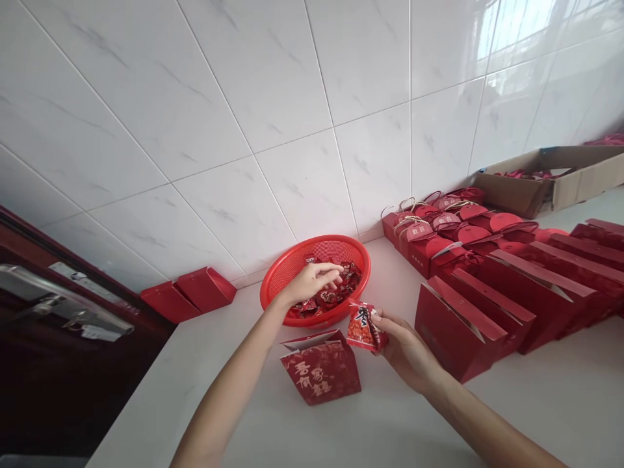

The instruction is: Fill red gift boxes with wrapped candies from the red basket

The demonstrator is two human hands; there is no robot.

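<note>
My left hand (314, 281) hovers over the red plastic basket (279, 276), its fingers apart and nothing seen in them. Small red wrapped packets (329, 298) lie inside the basket. My right hand (390, 335) grips a red snack packet (361, 327) with orange print, just off the basket's front right rim; another packet may be behind it. Below the basket stands a red gift box (324, 370) with gold characters, its top flaps open. Neither hand touches this box.
Several open red boxes (458, 325) stand at the right. Behind them are closed red boxes with rope handles (414, 250) and a cardboard carton (580, 185). Two red boxes (190, 294) lie by the tiled wall at left, near a dark door (58, 364).
</note>
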